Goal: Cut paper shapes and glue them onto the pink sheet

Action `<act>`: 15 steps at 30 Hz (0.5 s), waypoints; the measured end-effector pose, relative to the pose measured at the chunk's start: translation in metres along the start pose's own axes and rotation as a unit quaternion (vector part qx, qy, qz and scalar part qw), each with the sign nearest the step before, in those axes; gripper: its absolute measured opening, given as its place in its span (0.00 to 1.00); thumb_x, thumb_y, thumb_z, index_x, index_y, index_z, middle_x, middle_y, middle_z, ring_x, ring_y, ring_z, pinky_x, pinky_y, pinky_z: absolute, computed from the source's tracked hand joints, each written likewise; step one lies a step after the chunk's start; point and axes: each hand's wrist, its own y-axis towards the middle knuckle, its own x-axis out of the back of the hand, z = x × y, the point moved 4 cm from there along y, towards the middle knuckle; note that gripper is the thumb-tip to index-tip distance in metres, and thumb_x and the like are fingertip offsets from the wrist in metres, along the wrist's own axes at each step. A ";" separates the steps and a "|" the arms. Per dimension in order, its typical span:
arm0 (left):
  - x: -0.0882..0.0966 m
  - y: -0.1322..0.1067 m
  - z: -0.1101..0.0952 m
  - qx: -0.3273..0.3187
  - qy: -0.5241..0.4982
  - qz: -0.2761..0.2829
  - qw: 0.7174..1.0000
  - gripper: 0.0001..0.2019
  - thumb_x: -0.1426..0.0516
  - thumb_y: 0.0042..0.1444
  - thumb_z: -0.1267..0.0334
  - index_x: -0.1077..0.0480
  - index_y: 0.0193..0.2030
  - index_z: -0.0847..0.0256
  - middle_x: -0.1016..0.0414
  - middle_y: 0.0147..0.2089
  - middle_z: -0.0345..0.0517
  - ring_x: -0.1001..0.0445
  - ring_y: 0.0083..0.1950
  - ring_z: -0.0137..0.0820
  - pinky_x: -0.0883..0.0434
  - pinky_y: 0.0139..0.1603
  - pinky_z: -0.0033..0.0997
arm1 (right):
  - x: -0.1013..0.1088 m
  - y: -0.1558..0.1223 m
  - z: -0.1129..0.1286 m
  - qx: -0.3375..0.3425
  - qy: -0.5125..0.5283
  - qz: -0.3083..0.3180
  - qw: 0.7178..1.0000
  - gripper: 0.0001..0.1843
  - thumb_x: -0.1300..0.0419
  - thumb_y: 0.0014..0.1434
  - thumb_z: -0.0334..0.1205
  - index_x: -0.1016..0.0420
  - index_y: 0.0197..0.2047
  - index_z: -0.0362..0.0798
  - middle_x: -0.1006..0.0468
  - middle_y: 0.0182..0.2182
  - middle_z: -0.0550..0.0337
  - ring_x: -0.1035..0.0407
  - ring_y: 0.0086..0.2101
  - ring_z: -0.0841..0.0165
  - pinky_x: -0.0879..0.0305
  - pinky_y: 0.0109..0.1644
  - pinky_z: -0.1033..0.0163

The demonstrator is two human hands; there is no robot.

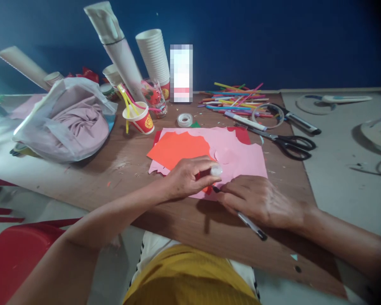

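Between the thumb and fingers of my left hand [189, 176] is a small whitish round object [216, 170]; its exact kind is unclear. My right hand [257, 199] is closed around a pen [249, 224], whose dark tip points left, just below the round object. Both hands are over a pink sheet [247, 159] with scalloped cuts in its edge. An orange sheet [180, 148] with a wavy edge lies on it, left of centre. Some red and orange paper is partly hidden under my left hand.
Black-handled scissors [292, 146], a marker [246, 120] and a pile of coloured sticks [238, 99] lie behind right. A tape roll [184, 120], a red-and-white paper cup [139, 118], stacked cups [154, 57] and a plastic bag [34, 131] stand farther back and left.
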 end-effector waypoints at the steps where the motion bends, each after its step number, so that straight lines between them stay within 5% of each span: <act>1: 0.000 0.000 0.000 -0.001 0.001 -0.001 1.000 0.11 0.49 0.57 0.59 0.31 0.36 0.64 0.30 0.32 0.45 0.32 0.34 0.27 0.37 0.35 0.24 | 0.002 0.001 -0.001 0.001 0.008 -0.003 1.000 0.12 0.55 0.63 0.31 0.32 0.34 0.46 0.29 0.24 0.60 0.37 0.24 0.69 0.44 0.28 0.65; 15: -0.001 -0.001 0.000 -0.006 -0.001 -0.013 1.000 0.10 0.48 0.57 0.60 0.31 0.36 0.64 0.30 0.32 0.44 0.32 0.34 0.26 0.36 0.35 0.23 | -0.006 -0.013 -0.026 -0.018 0.097 -0.052 0.994 0.05 0.47 0.57 0.29 0.34 0.36 0.48 0.25 0.27 0.61 0.32 0.27 0.71 0.40 0.30 0.66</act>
